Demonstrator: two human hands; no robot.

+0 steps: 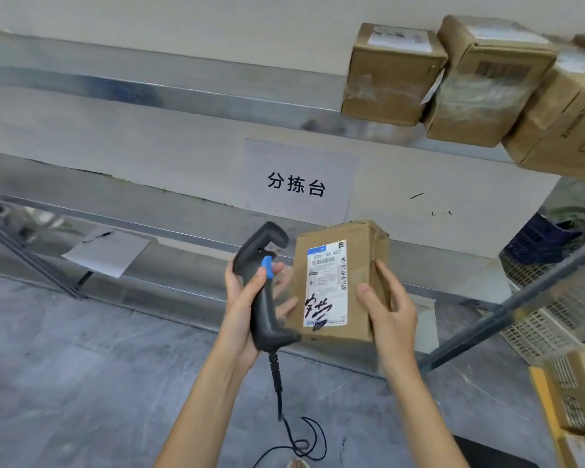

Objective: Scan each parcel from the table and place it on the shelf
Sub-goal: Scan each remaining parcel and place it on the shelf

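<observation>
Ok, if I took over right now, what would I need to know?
Left hand: holding the black scanner, thumb near its blue trigger; its cord hangs down.
Right hand: gripping the right side of a brown parcel, white label facing you, beside the scanner.
Done: three boxes already sit on the upper shelf at the right.
Left: I cannot tell whether this parcel has been scanned. Scan it if not, then shelve it. More parcels show at lower right.
</observation>
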